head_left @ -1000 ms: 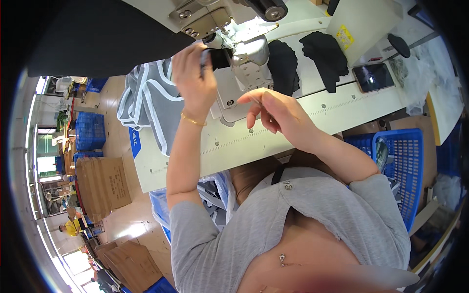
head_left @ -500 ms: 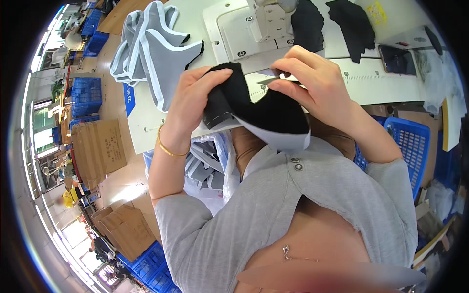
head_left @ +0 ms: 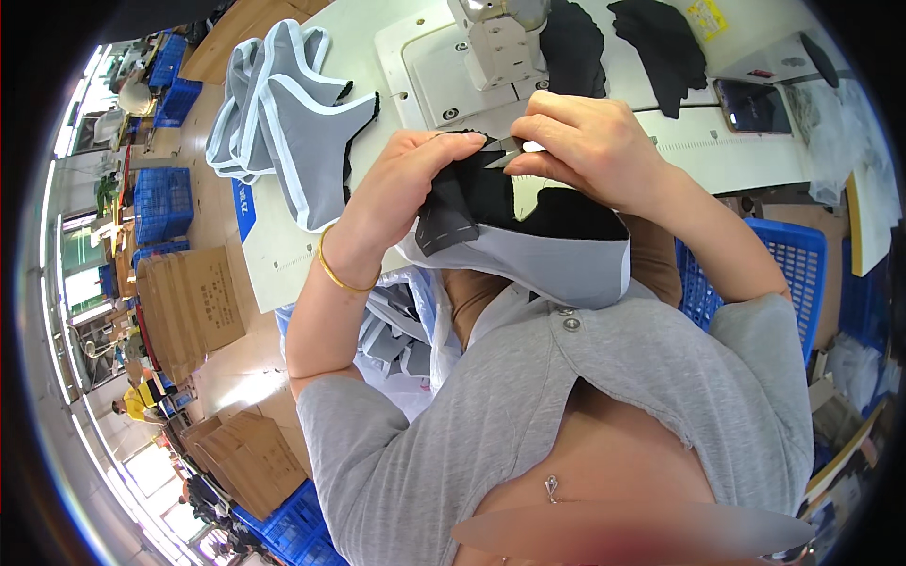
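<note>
My left hand [head_left: 401,184] pinches the upper edge of a black and grey fabric piece [head_left: 557,259] with white binding along one side. The piece hangs over my lap at the table's front edge, its curved black inner side turned up. In my right hand [head_left: 590,151] is a small pair of thread snips [head_left: 505,153], held between thumb and fingers. Their blades point left and meet the black edge right beside my left thumb. Whether the tips are cutting a thread cannot be made out.
Grey white-bound pieces [head_left: 307,132] lie stacked on the table's left. Behind my hands stands a sewing machine [head_left: 495,47]. Black fabric pieces [head_left: 661,52] and a phone [head_left: 752,106] lie to the right. A bag of grey pieces [head_left: 396,330] sits below; a blue basket [head_left: 788,264] stands right.
The snips have moved left to the fabric's edge at my left thumb. The fabric has shifted slightly right and opened out, showing more of its grey outer side.
</note>
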Demonstrator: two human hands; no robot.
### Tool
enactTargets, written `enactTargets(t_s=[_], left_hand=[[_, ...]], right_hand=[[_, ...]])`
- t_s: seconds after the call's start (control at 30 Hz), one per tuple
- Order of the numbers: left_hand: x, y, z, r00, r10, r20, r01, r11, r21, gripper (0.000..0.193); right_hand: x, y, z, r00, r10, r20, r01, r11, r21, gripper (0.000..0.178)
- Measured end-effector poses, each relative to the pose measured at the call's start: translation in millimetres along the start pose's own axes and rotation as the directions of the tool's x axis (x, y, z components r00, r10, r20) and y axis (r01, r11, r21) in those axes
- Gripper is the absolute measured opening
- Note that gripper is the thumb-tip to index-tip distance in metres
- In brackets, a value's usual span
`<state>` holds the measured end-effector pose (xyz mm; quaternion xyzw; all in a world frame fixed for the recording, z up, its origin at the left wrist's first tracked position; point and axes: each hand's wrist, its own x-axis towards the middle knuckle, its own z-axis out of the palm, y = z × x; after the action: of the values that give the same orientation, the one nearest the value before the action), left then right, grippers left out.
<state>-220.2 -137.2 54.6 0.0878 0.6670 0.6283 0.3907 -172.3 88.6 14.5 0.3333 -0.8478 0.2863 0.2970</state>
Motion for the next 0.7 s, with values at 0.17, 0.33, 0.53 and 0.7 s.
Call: enactTargets(t_s=[0.17, 0.33, 0.53, 0.7], left_hand=[[-3, 0, 1, 0.986, 0.075, -0.152, -0.058, 0.991, 0.117, 0.028], [-7, -9, 13, 0.851, 0.367, -0.375, -0.342, 0.93, 0.135, 0.029], [-4, -8, 21, 0.887, 0.271, -0.374, -0.295, 0.955, -0.009, 0.027], [0, -11, 21, 0.9, 0.256, -0.352, -0.297, 0.952, -0.069, 0.025]], right_hand=[[-8, -1, -9, 0.997, 0.065, -0.05, -0.057, 0.989, 0.134, 0.029], [-20, -12, -13, 0.989, 0.136, -0.052, -0.128, 0.983, 0.132, 0.031], [-19, -10, 3, 0.998, 0.022, -0.063, -0.023, 0.999, -0.03, 0.03], [-20, -7, -2, 0.973, 0.221, -0.069, -0.2, 0.953, 0.226, 0.023]])
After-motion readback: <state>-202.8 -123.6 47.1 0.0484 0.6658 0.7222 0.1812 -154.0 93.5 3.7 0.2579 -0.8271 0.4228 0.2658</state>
